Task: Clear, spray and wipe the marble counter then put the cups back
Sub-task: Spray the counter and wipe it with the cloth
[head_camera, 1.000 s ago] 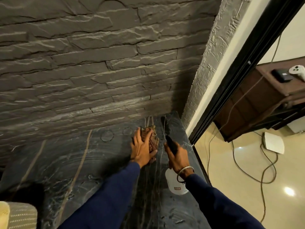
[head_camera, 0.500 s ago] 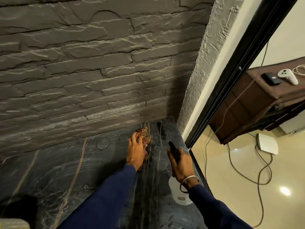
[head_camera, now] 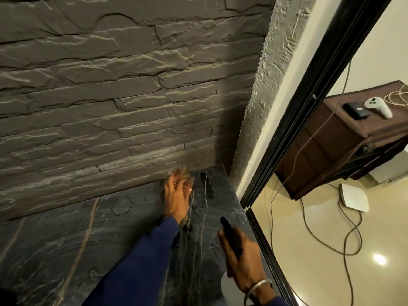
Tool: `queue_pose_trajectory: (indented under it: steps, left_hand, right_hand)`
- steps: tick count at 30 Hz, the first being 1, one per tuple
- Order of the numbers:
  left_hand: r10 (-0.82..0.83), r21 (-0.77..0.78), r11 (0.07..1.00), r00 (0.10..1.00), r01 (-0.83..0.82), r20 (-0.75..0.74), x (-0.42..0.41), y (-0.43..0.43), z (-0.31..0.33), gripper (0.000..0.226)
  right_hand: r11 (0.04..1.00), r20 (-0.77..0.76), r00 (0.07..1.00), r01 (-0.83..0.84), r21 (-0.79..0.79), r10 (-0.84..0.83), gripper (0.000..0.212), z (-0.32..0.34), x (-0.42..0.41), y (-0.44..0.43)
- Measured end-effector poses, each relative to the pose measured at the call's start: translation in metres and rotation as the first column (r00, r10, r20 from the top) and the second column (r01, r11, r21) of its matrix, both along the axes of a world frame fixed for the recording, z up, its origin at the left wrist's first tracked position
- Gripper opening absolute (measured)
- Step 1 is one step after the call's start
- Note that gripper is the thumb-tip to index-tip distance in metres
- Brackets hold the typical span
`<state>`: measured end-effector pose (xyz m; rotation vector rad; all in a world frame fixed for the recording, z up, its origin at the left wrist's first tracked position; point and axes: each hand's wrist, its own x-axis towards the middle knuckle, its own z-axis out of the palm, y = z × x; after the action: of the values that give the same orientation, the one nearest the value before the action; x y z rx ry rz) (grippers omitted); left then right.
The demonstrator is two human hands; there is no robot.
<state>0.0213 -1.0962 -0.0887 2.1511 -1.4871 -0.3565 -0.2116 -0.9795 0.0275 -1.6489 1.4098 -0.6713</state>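
Over the last second our left hand [head_camera: 177,200] has slid the cloth [head_camera: 184,176] away from us, up the dark marble bench [head_camera: 66,239], until it now sits hard against the foot of the stone wall [head_camera: 110,96] in the far right corner. The hand lies flat, fingers spread and pressing down, so the grip is a loose, palm-down hold on the cloth, not a closed fist. We judge that the wipe has reached the back edge here, so this strip is near done and the stroke must turn back or move left.

Our right hand [head_camera: 240,259] has stayed near the bench's right edge, closed round the black trigger head of the spray bottle [head_camera: 230,236]; it has dropped lower in the view as our head has tilted up.

Much is hard to make out. The cloth is a brown blur, mostly under the fingers. Only a pale sliver of the bottle's body shows beneath the right hand, and the frame cuts it off. Faint ring marks [head_camera: 122,205] remain on the marble to the left, not yet wiped. No cups are in view, so we cannot say where they wait.
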Motion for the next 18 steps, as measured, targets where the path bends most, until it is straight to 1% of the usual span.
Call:
queue_pose_trajectory:
  steps: [2, 3, 5, 6, 7, 8, 10, 12, 15, 17, 18]
  left_hand:
    - [-0.122, -0.041, 0.992, 0.992, 0.121, -0.029, -0.028, -0.018, 0.001, 0.042]
    - [-0.221, -0.035, 0.975, 0.974, 0.220, -0.038, -0.047, -0.026, 0.003, 0.044]
    - [-0.450, -0.006, 0.893, 0.891, 0.450, -0.063, -0.092, -0.032, 0.003, 0.048]
    - [-0.552, 0.006, 0.833, 0.832, 0.553, -0.058, -0.113, -0.031, 0.002, 0.048]
    - [-0.629, 0.028, 0.777, 0.777, 0.629, -0.024, -0.128, -0.029, -0.002, 0.046]
    - [-0.683, 0.033, 0.731, 0.730, 0.682, 0.030, -0.138, -0.026, -0.005, 0.043]
    - [-0.707, 0.007, 0.704, 0.701, 0.710, 0.090, -0.140, -0.014, -0.010, 0.042]
    - [-0.587, -0.084, 0.806, 0.810, 0.585, 0.007, -0.121, 0.005, -0.003, 0.044]
    - [-0.304, -0.052, 0.950, 0.951, 0.307, 0.053, -0.060, 0.037, 0.002, 0.046]
    - [-0.109, -0.048, 0.992, 0.978, 0.120, 0.175, -0.005, 0.066, 0.000, 0.052]
    - [-0.016, -0.046, 0.999, 0.983, 0.025, 0.185, 0.022, 0.078, -0.003, 0.053]
  right_hand:
    - [0.999, -0.005, 0.999, 0.032, 0.011, -0.032, 0.047, -0.001, -0.006, -0.002]
    - [0.999, -0.010, 0.999, 0.046, 0.019, -0.046, 0.048, -0.002, -0.009, -0.004]
    - [0.998, -0.032, 0.998, 0.060, 0.012, -0.060, 0.053, -0.004, -0.016, -0.007]
    - [0.998, -0.056, 0.997, 0.062, -0.004, -0.062, 0.054, -0.004, -0.018, -0.008]
    - [0.998, -0.076, 0.995, 0.064, -0.018, -0.066, 0.053, -0.003, -0.020, -0.008]
    - [0.998, -0.086, 0.994, 0.064, -0.022, -0.066, 0.050, -0.001, -0.021, -0.007]
    - [0.999, -0.083, 0.995, 0.047, -0.007, -0.047, 0.039, 0.004, -0.020, -0.002]
    - [1.000, -0.078, 0.997, 0.024, -0.004, -0.024, 0.027, 0.010, -0.016, 0.006]
    - [1.000, -0.138, 0.990, -0.010, -0.004, 0.009, 0.026, 0.017, -0.003, 0.020]
    - [0.998, -0.107, 0.994, -0.030, 0.050, 0.036, 0.025, 0.022, 0.012, 0.035]
    - [0.997, -0.082, 0.996, -0.043, 0.068, 0.048, 0.025, 0.023, 0.020, 0.041]
